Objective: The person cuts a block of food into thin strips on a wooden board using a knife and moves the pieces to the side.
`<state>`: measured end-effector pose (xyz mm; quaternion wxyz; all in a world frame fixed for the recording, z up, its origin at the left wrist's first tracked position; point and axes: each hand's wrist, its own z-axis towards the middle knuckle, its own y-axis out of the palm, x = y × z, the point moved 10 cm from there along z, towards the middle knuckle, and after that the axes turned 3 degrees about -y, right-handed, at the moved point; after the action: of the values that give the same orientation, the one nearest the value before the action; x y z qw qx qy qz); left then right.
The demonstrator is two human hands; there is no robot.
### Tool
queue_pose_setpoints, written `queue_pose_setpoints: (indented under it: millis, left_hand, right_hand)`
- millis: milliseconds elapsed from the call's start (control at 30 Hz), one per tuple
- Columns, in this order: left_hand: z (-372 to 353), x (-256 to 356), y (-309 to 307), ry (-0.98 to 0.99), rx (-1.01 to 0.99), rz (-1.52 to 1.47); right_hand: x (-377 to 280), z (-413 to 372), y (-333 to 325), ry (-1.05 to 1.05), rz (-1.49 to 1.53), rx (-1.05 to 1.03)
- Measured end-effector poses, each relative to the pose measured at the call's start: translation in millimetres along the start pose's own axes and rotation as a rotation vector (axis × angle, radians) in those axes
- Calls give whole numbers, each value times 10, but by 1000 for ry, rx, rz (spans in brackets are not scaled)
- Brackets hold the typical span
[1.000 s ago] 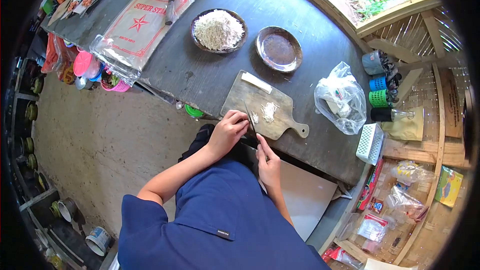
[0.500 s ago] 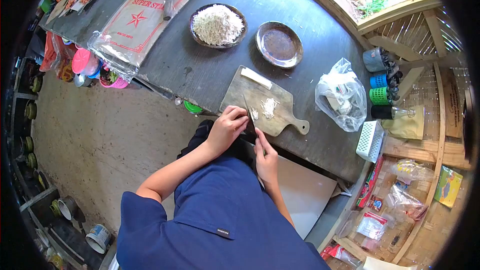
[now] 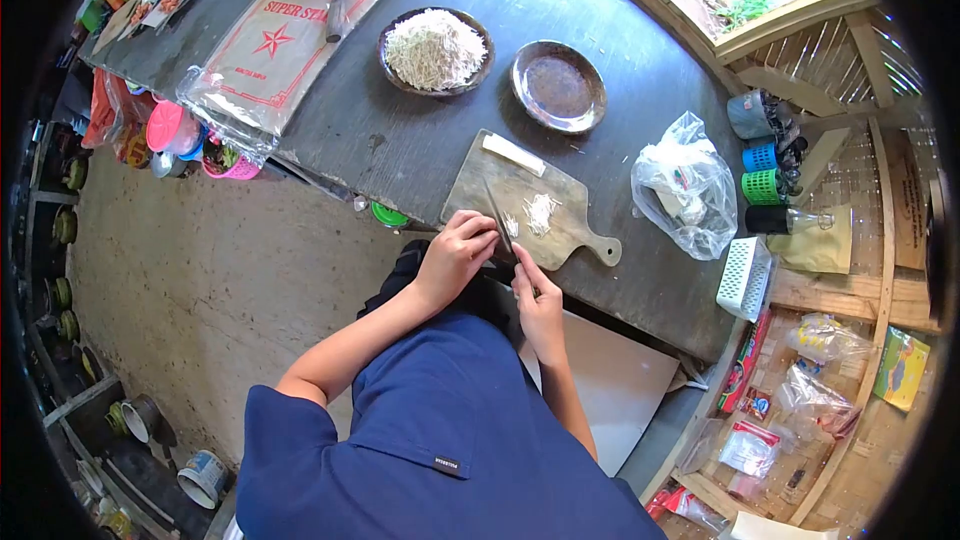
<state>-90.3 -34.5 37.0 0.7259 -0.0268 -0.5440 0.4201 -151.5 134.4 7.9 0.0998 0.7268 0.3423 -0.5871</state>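
My right hand (image 3: 539, 302) grips a knife (image 3: 497, 210), its blade lying across the wooden cutting board (image 3: 568, 202). Close against the blade's left side, my left hand (image 3: 458, 258) is closed with curled fingers at the board's near edge; whatever it pinches is hidden. Thin white shreds (image 3: 541, 214) lie in a pile right of the blade, with a smaller bunch beside the knife. At the board's far edge rests a long white piece (image 3: 513, 154). Beyond the board, a dark bowl (image 3: 488, 60) holds a heap of white shreds (image 3: 435, 48).
A brown round dish (image 3: 558, 88) sits right of the bowl. A clear plastic bag (image 3: 690, 190) with something pale inside lies to the right. Far left, a second knife (image 3: 336, 5) rests on a printed plastic-wrapped pack (image 3: 270, 50). A white basket (image 3: 744, 278) stands by the table's right edge.
My right hand has shifted slightly toward the right and down with the knife. The left hand stays nearly in place. The view has moved a little.
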Motion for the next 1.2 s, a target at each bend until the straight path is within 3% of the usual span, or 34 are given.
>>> queue_pose_setpoints:
  millis: [1067, 1133, 1200]
  left_hand:
    - [-20, 13, -19, -8, 14, 14]
    - [-25, 12, -6, 3, 13, 21]
    - [-20, 11, -7, 9, 14, 15]
  right_hand:
    - [141, -152, -84, 67, -19, -13]
    - [57, -71, -42, -43, -66, 18]
    - [32, 15, 21, -24, -71, 25]
